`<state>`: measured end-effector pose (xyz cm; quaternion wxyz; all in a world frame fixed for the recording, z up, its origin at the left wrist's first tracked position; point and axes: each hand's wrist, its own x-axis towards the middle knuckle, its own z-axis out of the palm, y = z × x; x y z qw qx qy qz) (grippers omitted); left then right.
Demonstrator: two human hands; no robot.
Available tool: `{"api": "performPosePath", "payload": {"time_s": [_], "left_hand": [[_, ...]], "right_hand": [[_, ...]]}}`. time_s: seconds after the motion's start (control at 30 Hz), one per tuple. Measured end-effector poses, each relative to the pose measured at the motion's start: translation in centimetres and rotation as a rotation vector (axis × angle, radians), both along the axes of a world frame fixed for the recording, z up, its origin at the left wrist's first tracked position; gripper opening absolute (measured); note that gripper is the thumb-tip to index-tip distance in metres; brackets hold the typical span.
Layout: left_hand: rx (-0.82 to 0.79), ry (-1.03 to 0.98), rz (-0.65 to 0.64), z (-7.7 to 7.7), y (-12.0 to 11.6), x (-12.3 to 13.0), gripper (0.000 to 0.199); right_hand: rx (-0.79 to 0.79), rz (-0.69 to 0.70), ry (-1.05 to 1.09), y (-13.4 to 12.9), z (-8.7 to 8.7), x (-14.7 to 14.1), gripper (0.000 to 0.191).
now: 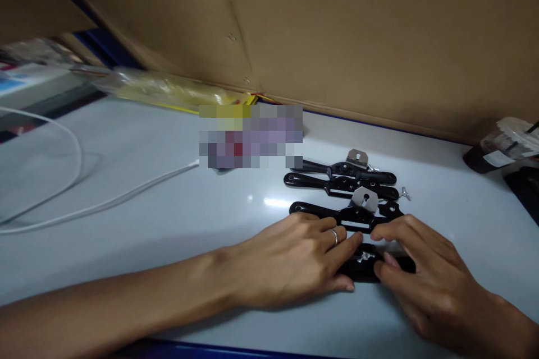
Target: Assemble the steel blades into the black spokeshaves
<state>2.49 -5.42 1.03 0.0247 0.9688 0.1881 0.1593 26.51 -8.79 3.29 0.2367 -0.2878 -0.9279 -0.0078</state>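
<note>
Nearest me on the table lies a black spokeshave [362, 272] with small shiny wing screws [365, 257] at its middle. My left hand [295, 255], with a ring on one finger, closes over its left part and hides that handle. My right hand [433, 280] has its thumb and bent index finger around the right part; its other fingers are partly hidden. Just beyond lies another black spokeshave [314, 210] with a silver blade [364, 200] standing on it. A black clamp plate [391, 210] lies at its right end.
Two more black spokeshaves [305, 180] lie behind, with a blade [357, 158] and a loose wing screw [405, 193]. A blurred-out object [252, 143] joins a white cable [138, 187]. A plastic drink cup [497, 148] stands far right. A cardboard wall [357, 39] borders the back.
</note>
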Motion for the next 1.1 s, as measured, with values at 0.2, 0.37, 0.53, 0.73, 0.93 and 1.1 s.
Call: {"api": "performPosePath", "payload": {"time_s": [0.2, 0.37, 0.53, 0.73, 0.93, 1.1], "left_hand": [[-0.005, 0.017, -0.009, 0.02, -0.03, -0.09, 0.041], [0.0, 0.032, -0.002, 0.01, -0.04, -0.06, 0.042], [0.0, -0.004, -0.017, 0.02, 0.09, -0.03, 0.042], [0.009, 0.012, -0.009, -0.01, 0.01, -0.01, 0.042], [-0.016, 0.032, -0.01, 0.04, 0.01, -0.1, 0.041], [-0.01, 0.04, -0.002, 0.07, 0.0, -0.05, 0.042]], "right_hand": [[0.004, 0.035, -0.033, 0.17, -0.18, -0.16, 0.029], [0.063, 0.028, -0.043, 0.19, 0.05, -0.11, 0.028], [0.066, 0.092, -0.099, 0.34, 0.26, 0.38, 0.031], [0.109, 0.028, -0.076, 0.4, 0.34, 0.17, 0.028], [0.098, 0.063, -0.103, 0.32, 0.54, 0.05, 0.03], [0.097, 0.054, -0.098, 0.2, 0.56, 0.03, 0.03]]}}
